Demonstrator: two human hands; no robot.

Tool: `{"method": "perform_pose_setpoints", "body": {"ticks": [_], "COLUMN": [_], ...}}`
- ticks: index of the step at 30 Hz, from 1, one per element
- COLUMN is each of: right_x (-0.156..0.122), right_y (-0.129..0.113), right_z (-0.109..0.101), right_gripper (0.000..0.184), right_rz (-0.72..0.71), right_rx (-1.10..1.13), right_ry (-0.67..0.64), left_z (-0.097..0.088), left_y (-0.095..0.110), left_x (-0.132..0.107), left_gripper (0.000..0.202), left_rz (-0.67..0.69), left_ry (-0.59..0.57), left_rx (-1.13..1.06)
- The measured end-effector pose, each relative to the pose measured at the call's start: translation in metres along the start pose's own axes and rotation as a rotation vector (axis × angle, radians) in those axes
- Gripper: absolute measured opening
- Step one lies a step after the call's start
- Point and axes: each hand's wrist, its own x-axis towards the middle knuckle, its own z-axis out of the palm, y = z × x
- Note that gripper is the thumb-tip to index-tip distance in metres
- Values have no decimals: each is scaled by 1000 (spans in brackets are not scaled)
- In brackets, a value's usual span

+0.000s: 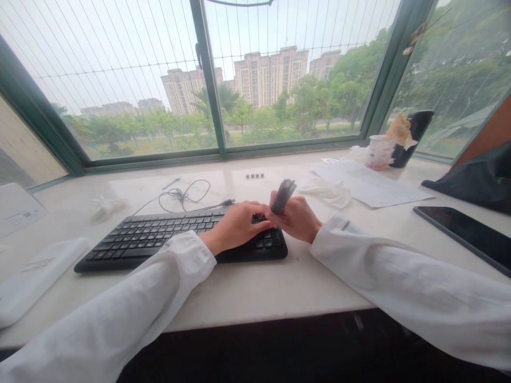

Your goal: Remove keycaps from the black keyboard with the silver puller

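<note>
A long black plastic keyboard [131,236] with rounded corners and rows of squarish raised keys lay on a pale, smooth, faintly glossy worktop [247,303]. The person's right hand [297,217] was bent over its right end, fingers curled closed around a dark grey, blunt, stick-like tool [283,196], whose ragged end jutted up out of the fist. The left hand [238,223] spread across the right part of the keys, its fingers loosely bent and close together, reaching the right hand; whether they pinched anything could not be told. Loose, wrinkled white fabric sleeves [359,252] covered both forearms. Behind the keyboard, four small dark blocky pieces [254,175] stood in a neat row, apart from both hands. A thin dark cable [181,196] curled in loose loops along the keyboard's back edge, its slim plug [228,202] near the left hand. Beyond the right hand lay a soft, crumpled white tissue [327,192] and flat white paper sheets [363,183]; farther right rested a glossy black rectangular phone [467,234]
</note>
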Motion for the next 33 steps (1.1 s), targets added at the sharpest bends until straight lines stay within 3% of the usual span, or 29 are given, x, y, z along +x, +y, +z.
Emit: {"method": "perform_pose_setpoints", "body": {"ticks": [8, 16, 33], "right_x": [-3, -4, -6], "right_y": [2, -1, 0], "right_z": [5, 4, 4], "right_gripper": [37, 39, 38], "right_rz": [-24, -1, -73], "right_rx": [-14, -44, -120], "right_ry": [71, 109, 147], "left_z": [0, 3, 5], "left_y": [4, 9, 12], "left_x": [-1, -4, -5], "left_gripper": [20, 42, 36], "left_rz": [-12, -45, -48], "left_ry": [7, 22, 26], "left_rx": [68, 198, 168]}}
